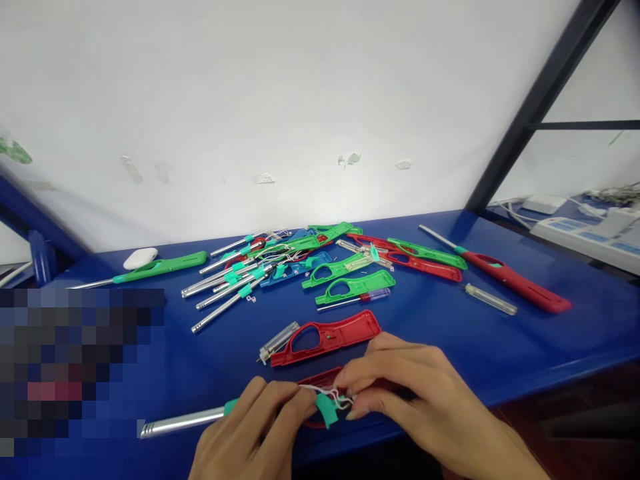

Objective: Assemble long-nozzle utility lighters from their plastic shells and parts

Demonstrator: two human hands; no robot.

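Note:
At the table's front edge, my left hand [255, 427] is closed around a gas lighter with a silver metal tube [185, 421] pointing left. A red half shell [320, 377] lies under my fingers, and a teal trigger [327, 408] sticks out beside them. My right hand [400, 383] pinches thin white wires [343, 400] at the trigger; its fingertips partly hide them. Just beyond my hands lies another red half shell [330, 337], open side up, with a clear fuel tank [279, 341] against its left end.
Metal tubes with teal collars [225, 307] lie piled beyond, among green half shells [355, 287]. A screwdriver [375, 295] lies near them. To the right are a red lighter [515, 280] and a clear tank [490, 299]; to the left, a green lighter [170, 265] and a white case [141, 258].

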